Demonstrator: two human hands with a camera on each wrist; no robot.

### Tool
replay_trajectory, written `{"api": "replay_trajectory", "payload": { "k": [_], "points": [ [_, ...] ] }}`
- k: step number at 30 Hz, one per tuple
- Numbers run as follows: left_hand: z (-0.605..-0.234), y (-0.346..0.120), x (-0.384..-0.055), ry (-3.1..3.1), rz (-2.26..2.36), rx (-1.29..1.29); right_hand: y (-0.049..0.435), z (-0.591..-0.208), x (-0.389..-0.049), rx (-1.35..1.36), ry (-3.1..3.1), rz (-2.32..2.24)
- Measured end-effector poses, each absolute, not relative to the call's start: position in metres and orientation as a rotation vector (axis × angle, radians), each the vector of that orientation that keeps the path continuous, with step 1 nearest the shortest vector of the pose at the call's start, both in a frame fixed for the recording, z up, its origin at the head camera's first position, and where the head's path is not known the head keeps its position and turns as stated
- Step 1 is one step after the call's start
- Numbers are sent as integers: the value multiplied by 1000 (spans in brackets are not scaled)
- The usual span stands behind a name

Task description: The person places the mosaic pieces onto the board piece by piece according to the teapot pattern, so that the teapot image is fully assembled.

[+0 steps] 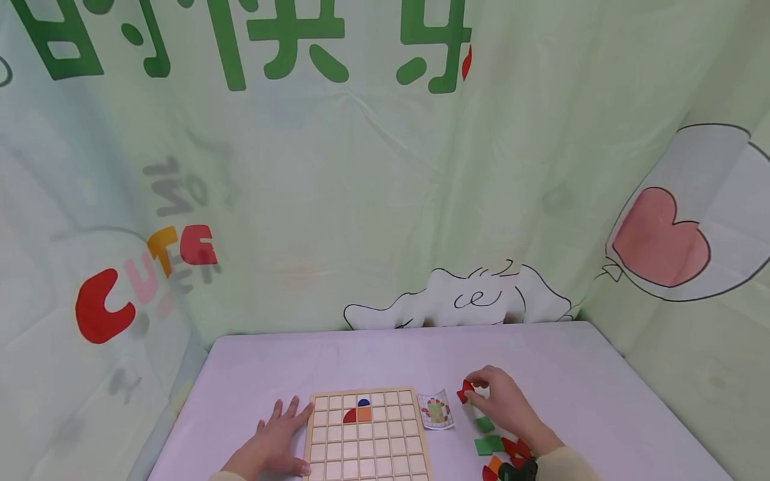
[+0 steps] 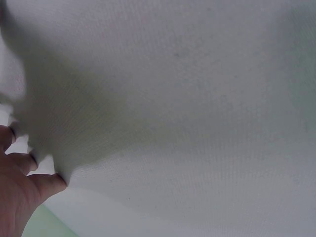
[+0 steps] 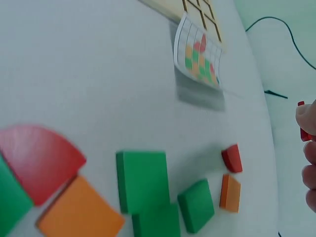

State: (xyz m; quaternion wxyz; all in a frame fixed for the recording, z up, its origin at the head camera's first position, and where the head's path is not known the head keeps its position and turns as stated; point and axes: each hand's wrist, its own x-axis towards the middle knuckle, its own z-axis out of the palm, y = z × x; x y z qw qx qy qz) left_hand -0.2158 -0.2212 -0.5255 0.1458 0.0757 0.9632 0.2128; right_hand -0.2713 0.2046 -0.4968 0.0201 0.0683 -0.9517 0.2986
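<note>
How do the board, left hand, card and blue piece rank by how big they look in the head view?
Largest to smallest:
1. Board, even cut off by the picture's bottom
2. Left hand
3. Card
4. Blue piece

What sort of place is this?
Probably a small curtained-off play or activity corner: printed cloth hangs behind and beside a table holding a grid board and colorful blocks.

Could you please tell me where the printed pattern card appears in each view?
Head: the pattern card lies below centre, slightly right, beside the grid board.
Left wrist: not in it.
Right wrist: upper part, right of centre.
Shared landmark (head, right wrist): the grid board.
</note>
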Motion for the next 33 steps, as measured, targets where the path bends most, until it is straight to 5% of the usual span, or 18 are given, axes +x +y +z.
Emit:
{"api": "replay_trajectory", "payload": {
  "k": [33],
  "points": [
    [-524,-219,-215,2772,606,183,96,-516,-272,535,-2955,1039]
  ]
}}
